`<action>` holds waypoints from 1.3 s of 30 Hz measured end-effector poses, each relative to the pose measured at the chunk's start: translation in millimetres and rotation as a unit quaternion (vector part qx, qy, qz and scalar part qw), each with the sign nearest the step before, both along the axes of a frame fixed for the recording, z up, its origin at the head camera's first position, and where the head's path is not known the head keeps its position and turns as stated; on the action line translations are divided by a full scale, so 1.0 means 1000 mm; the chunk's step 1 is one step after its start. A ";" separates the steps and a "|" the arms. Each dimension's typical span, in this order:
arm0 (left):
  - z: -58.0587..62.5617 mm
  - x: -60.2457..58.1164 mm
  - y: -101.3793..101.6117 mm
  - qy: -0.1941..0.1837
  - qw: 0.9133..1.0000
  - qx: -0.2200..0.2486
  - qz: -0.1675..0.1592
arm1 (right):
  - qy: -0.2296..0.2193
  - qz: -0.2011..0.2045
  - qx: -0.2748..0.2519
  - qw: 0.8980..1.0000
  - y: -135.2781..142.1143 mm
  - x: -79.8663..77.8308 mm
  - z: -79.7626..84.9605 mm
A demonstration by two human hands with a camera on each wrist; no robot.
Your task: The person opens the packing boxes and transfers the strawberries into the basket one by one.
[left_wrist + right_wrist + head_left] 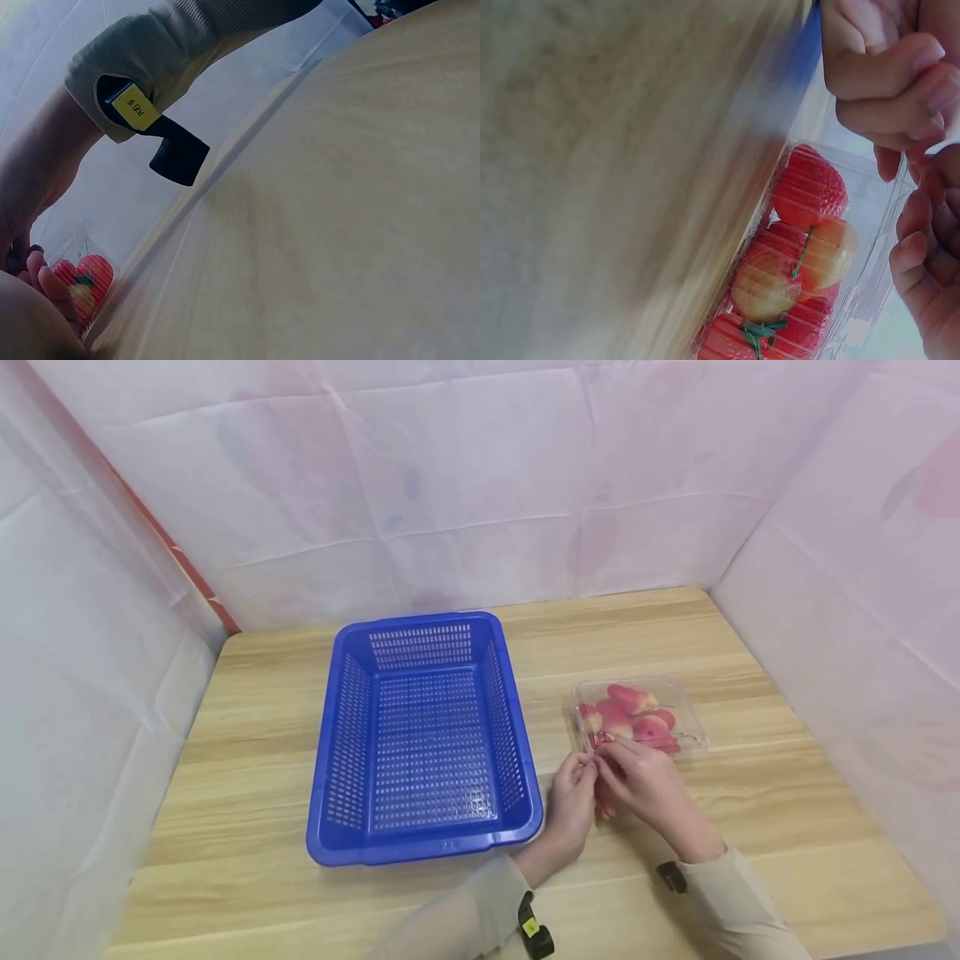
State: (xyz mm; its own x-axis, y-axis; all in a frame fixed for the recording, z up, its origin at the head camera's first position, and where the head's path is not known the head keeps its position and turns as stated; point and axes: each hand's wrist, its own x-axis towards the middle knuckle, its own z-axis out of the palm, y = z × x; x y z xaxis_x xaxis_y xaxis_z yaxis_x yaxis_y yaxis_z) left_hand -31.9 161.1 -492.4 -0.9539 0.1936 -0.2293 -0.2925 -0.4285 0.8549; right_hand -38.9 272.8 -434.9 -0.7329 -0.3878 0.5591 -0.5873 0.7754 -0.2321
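We are bringing the left hand (572, 802) and right hand (643, 779) together, fingers pinching the near edge of the box (692, 717), right of the basket (323, 777); overlapping fingers are hiding the exact grip.

"R右手" on a yellow wrist label (135, 106)

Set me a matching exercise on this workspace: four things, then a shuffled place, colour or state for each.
Things:
1. basket
2. box
3. fruits
4. tabletop

Descriptions:
A. red and pale yellow, inside the box
B. wood-patterned, underneath the rest
C. clear, see-through plastic
D. blue, with slotted walls

Pairs: 1-D, 2-C, 3-A, 4-B
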 end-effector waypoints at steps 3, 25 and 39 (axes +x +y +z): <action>0.000 0.000 0.000 0.003 1.000 -0.003 0.005 | 0.000 -0.017 0.003 1.000 -0.003 0.004 0.000; 0.006 -0.002 -0.001 0.012 1.000 0.004 0.000 | -0.003 -0.032 0.036 0.999 -0.006 -0.005 0.016; 0.002 -0.002 0.000 0.003 1.000 0.027 0.012 | -0.018 -0.042 0.058 0.997 -0.005 -0.004 0.018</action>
